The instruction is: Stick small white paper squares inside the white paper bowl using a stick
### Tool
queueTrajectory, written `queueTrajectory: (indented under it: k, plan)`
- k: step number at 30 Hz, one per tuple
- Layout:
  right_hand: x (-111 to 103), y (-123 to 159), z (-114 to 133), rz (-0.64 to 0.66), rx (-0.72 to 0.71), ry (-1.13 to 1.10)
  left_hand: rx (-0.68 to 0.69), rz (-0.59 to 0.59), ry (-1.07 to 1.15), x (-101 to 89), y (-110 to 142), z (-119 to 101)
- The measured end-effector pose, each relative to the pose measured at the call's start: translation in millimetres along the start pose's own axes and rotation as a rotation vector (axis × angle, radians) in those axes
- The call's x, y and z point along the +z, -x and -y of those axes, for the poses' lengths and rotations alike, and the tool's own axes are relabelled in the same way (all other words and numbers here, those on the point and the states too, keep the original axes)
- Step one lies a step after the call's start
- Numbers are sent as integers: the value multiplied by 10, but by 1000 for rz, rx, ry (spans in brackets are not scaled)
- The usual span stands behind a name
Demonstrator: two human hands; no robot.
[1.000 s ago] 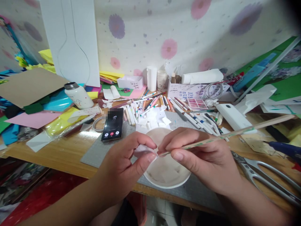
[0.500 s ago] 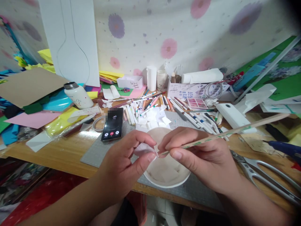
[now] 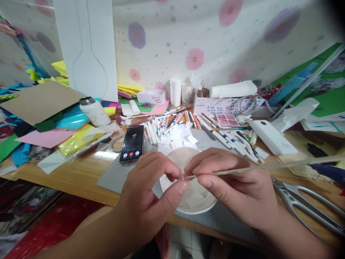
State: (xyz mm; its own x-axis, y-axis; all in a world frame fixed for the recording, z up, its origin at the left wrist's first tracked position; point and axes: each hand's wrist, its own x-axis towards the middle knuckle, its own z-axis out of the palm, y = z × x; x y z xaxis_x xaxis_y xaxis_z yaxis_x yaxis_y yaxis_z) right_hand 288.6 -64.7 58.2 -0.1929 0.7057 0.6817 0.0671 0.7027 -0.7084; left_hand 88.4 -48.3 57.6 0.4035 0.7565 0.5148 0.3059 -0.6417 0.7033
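My left hand (image 3: 155, 194) is closed, thumb and index finger pinched at the near end of a long thin pale strip. The small white paper piece it held a moment ago is now hidden behind its fingers. My right hand (image 3: 229, 187) pinches the pale strip (image 3: 258, 167), which has green marks, close to that end. The rest of the strip sticks out far to the right. Both hands are over a white paper bowl (image 3: 190, 211) with small white paper pieces inside. Behind the bowl lie more cut white paper pieces (image 3: 180, 136).
A phone (image 3: 132, 144) lies on the grey cutting mat (image 3: 110, 176), beside a tape roll (image 3: 115, 144). Scissors (image 3: 299, 201) and a white power bank (image 3: 272, 136) are at the right. Scattered markers (image 3: 226, 138), a white bottle (image 3: 94, 111) and coloured paper (image 3: 45, 138) lie farther back.
The white paper in my left hand has gone out of sight as the fingers drew together. The strip's far end has swung lower on the right. The whole view has shifted slightly.
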Motion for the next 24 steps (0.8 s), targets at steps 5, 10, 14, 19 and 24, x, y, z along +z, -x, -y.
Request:
queueTrajectory:
  k: [5,10,14,19,24]
  plan:
    - [11,-12,12,52,-48,62,1,-7,-59,13,6,75]
    - [7,-13,9,33,-52,83,-47,-8,-42,4,14,122]
    - [-32,-16,1,11,-18,131,-132,-13,9,-37,-13,111]
    - [-133,-16,-62,-10,-31,298,-335,-70,139,-91,-34,128]
    - [-219,-27,-119,49,-1,506,-439,-112,235,-108,-8,212]
